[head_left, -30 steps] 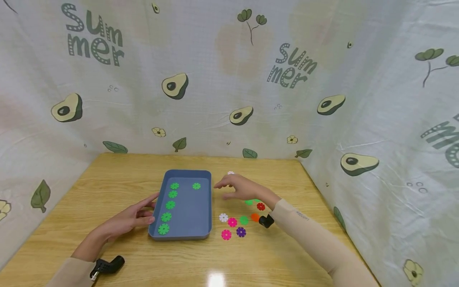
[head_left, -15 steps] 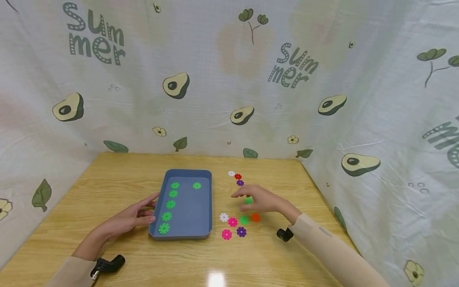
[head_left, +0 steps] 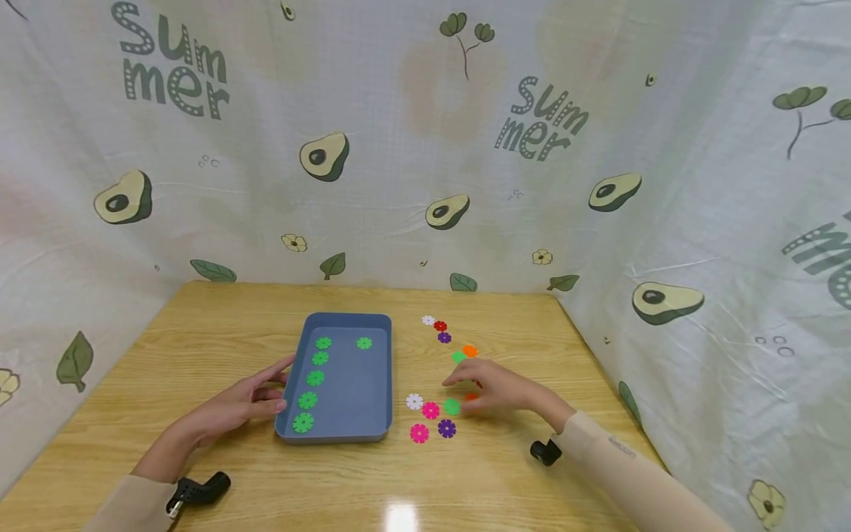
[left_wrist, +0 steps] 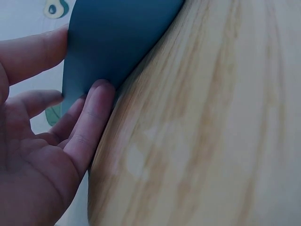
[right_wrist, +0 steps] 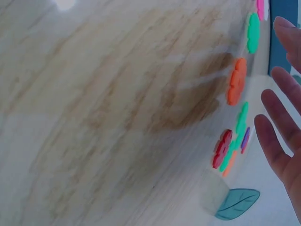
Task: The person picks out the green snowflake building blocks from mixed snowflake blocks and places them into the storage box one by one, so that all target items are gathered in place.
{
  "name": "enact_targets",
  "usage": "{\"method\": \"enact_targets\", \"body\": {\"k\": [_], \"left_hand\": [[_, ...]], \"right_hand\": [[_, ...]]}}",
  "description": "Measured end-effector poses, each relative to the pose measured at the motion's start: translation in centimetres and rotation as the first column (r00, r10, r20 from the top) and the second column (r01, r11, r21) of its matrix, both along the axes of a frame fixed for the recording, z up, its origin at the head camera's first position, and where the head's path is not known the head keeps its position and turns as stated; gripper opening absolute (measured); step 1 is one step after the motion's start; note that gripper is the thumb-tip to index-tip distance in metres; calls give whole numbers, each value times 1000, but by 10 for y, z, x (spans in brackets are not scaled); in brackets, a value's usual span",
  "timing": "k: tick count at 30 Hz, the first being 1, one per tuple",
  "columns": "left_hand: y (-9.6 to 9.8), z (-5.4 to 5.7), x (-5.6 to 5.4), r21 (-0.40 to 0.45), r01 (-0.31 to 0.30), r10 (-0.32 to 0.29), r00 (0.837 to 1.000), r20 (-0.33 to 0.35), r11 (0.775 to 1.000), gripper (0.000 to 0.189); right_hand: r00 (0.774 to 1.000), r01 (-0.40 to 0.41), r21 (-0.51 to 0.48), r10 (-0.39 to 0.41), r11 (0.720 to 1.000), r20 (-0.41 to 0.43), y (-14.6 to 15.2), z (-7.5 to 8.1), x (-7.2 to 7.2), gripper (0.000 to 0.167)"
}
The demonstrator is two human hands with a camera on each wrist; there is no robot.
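A blue-grey tray [head_left: 355, 391] lies on the table, with a column of several green snowflake discs [head_left: 315, 377] along its left side. A single green disc [head_left: 364, 343] sits at its far right. My left hand [head_left: 233, 405] rests its fingertips and thumb on the tray's left wall; the left wrist view shows the fingers against the tray's outer side [left_wrist: 113, 42]. Over the loose discs to the right hovers my right hand [head_left: 499, 386], fingers spread and holding nothing. Nearest to it are a green disc [head_left: 451, 406] and an orange disc [right_wrist: 236, 82], partly hidden in the head view.
Left of the right hand lie a white disc [head_left: 414, 401], pink discs [head_left: 431, 410] and a purple disc [head_left: 447, 428]. Farther back are white, red [head_left: 440, 326] and purple discs, plus an orange disc [head_left: 470, 351]. A patterned cloth [head_left: 399, 148] hangs behind and beside the table.
My right hand has moved away from the tray's right side, rightward and nearer, uncovering the far discs and now covering part of the near orange one. The left hand and tray have stayed.
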State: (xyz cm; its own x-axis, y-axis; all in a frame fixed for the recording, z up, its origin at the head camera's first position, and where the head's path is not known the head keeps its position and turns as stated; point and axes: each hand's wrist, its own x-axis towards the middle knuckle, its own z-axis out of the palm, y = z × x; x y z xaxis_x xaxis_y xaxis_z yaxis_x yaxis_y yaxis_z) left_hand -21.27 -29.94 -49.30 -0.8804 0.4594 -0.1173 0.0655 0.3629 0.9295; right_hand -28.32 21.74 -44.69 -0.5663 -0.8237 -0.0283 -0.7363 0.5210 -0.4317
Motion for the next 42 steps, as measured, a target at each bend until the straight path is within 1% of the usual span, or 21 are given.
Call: {"method": "enact_targets", "body": {"k": [2,3,6,10,12,18,23,30,42], "left_hand": [[0,-1,0,7,-3,3,1000,11,1000,84],[0,-1,0,12,4,-4,1000,6,1000,84],[0,-1,1,27,9,-9,1000,8,1000,83],[0,-2,1,42,24,-24,1000,-10,999,83],[0,-1,1,48,23,-23,1000,-8,999,83],[0,-1,1,51,25,-25,1000,-11,998,83],[1,-1,1,41,14,-14,1000,-1,999,83],[0,0,1,42,18,-18,1000,-5,999,83],[0,2,1,33,10,-10,1000,-2,999,83]], "right_hand": [[1000,-5,9,5,1000,-14,1,-2,1,43],[1000,-10,12,10,1000,-25,1,-3,2,43],[998,-38,24,40,999,-51,1,-7,2,42],[998,-55,33,56,998,-35,0,-12,4,38],[999,-45,34,45,998,-17,-1,-13,6,37],[999,-34,39,35,999,-19,-3,-13,7,35],[999,-37,28,37,999,-11,-3,-13,6,37],[1000,-7,32,6,999,25,-4,-14,3,35],[1000,4,26,-4,1000,9,-5,-18,1,30]]}}
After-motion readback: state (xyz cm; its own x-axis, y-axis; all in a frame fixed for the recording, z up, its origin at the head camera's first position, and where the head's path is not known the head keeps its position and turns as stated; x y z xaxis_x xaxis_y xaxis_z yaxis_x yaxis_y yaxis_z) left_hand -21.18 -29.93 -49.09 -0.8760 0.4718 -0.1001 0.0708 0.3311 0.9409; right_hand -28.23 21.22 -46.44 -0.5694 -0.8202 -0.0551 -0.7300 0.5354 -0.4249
